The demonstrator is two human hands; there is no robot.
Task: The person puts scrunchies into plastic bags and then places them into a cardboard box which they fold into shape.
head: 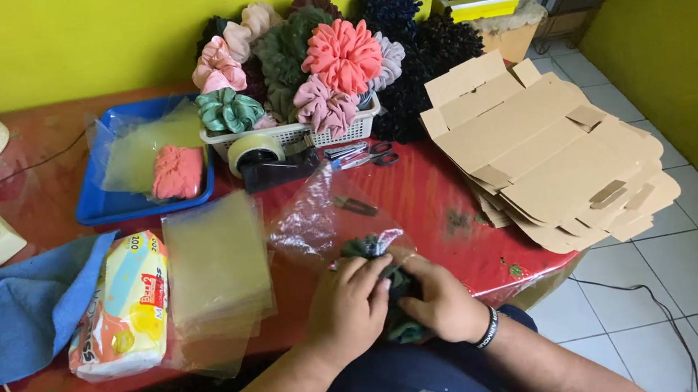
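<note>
**Both hands bunched on a dark green scrunchie at the bench edge**

The left hand and the right hand meet at the near edge of the red bench, fingers curled tight around a dark green fabric scrunchie that is partly tucked into a crinkled clear plastic bag. Just left lies a stack of yellowish clear sleeves. Farther back, a white basket brims with coloured scrunchies; flattened brown cardboard boxes sit at right.
</note>
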